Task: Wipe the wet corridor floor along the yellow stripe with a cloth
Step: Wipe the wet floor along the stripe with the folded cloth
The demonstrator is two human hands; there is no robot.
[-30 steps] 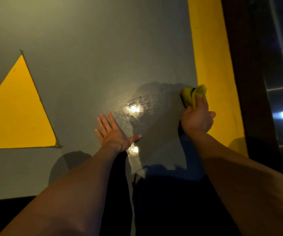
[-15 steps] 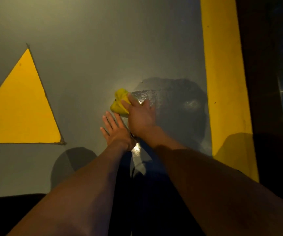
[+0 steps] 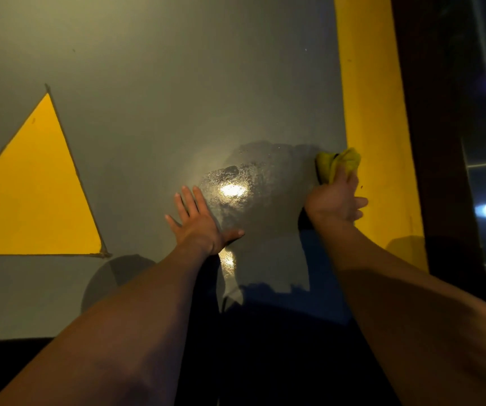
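Swept back across the wet patch (image 3: pixel 244 183), the right hand (image 3: pixel 334 200) now grips the cloth (image 3: pixel 338 164) at the yellow stripe (image 3: pixel 373 112), finishing another pass, while the left hand (image 3: pixel 198 224) rests flat and spread beside the patch.

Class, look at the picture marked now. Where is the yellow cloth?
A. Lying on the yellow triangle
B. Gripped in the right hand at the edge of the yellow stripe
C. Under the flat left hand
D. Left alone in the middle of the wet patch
B: the right hand grips the cloth against the floor, right at the inner edge of the yellow stripe, while the left hand lies flat and holds nothing.
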